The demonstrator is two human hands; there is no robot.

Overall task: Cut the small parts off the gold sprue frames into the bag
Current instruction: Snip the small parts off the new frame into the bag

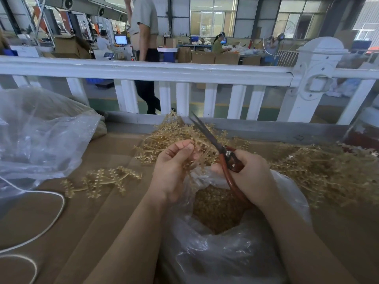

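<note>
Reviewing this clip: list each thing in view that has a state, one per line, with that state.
left hand: fingers pinch a sprue frame above the bag
right hand: grips the scissors
scissors: blades nearly closed, pointing up and away
bag: mouth open, gold parts inside
loose frame: lying flat on the cardboard, parts still attached
big plastic bag: crumpled at left
</note>
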